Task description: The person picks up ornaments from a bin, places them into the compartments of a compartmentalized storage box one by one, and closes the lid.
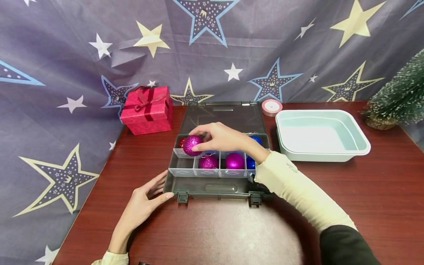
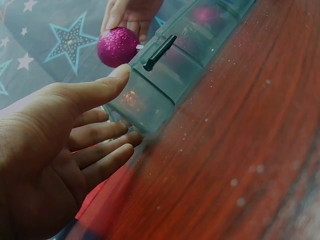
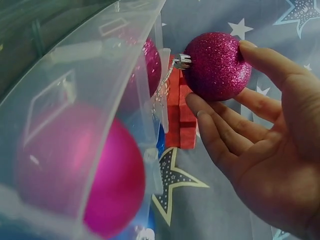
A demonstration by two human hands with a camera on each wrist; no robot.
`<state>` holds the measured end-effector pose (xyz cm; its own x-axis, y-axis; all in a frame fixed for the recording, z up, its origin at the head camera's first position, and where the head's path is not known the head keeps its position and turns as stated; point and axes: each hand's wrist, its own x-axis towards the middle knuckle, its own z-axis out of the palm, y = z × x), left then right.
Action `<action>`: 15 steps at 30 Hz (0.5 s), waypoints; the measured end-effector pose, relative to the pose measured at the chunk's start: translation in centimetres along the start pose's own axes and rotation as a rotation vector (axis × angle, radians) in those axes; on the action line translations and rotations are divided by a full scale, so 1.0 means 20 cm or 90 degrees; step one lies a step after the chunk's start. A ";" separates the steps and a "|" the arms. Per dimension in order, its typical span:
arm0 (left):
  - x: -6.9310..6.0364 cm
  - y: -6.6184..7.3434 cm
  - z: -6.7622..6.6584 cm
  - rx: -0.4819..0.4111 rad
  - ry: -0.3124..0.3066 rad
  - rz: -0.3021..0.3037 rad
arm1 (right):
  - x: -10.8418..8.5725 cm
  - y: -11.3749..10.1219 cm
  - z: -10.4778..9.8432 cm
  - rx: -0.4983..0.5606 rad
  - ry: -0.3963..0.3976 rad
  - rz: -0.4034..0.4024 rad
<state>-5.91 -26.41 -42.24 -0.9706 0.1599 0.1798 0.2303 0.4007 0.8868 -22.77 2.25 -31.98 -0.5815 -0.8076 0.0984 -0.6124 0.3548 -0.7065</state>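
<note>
My right hand (image 1: 218, 137) pinches a glittery magenta Christmas bauble (image 1: 192, 145) between thumb and fingers, above the left part of a divided plastic box (image 1: 212, 172). In the right wrist view, the bauble's silver cap points toward the box. Another glittery magenta bauble (image 1: 208, 162) and a smooth magenta one (image 1: 234, 161) sit in front-row compartments. Blue baubles (image 1: 250, 163) lie at the right, partly behind my forearm. A red bauble (image 1: 181, 142) shows at the back left. My left hand (image 1: 142, 202) rests at the box's front left corner, thumb touching it, fingers fairly straight.
The box's dark lid (image 1: 223, 119) lies folded back. To the right stand a pale green basin (image 1: 322, 156) and a small frosted tree (image 1: 399, 88). A ribbon roll (image 1: 272, 107) sits behind the basin's left corner. A red gift box (image 1: 147, 110) stands at the back left.
</note>
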 end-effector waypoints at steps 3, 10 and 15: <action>0.00 0.00 0.00 0.000 -0.001 0.000 | 0.02 -0.01 0.01 -0.002 -0.006 -0.004; 0.00 0.00 0.00 0.000 -0.003 0.000 | 0.07 -0.03 0.05 -0.020 -0.024 -0.016; 0.00 0.00 0.00 0.002 -0.004 0.004 | 0.10 -0.04 0.07 -0.023 -0.036 -0.013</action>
<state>-5.98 -26.32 -42.19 -0.9687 0.1681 0.1826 0.2365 0.4026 0.8843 -22.62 -0.26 -32.16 -0.5383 -0.8396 0.0725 -0.6433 0.3538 -0.6789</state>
